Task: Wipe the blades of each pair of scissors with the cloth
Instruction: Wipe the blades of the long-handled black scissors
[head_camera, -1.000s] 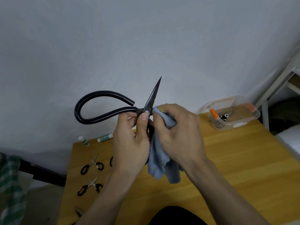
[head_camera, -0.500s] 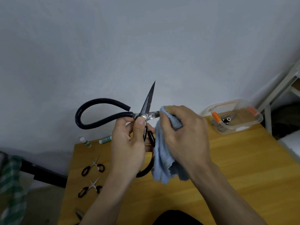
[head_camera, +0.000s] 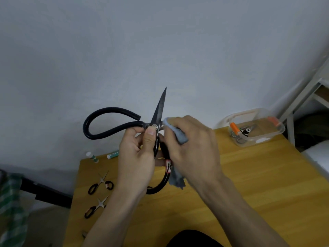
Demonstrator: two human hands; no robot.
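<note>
One exposed blade worries me: left hand grips big scissors at the pivot, right hand fingers clutch cloth — a slip cuts.

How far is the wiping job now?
Nothing shows as finished. In hand: left hand holds the large black scissors open; right hand presses the blue cloth near the pivot. Left: probably two small scissors on the table.
</note>
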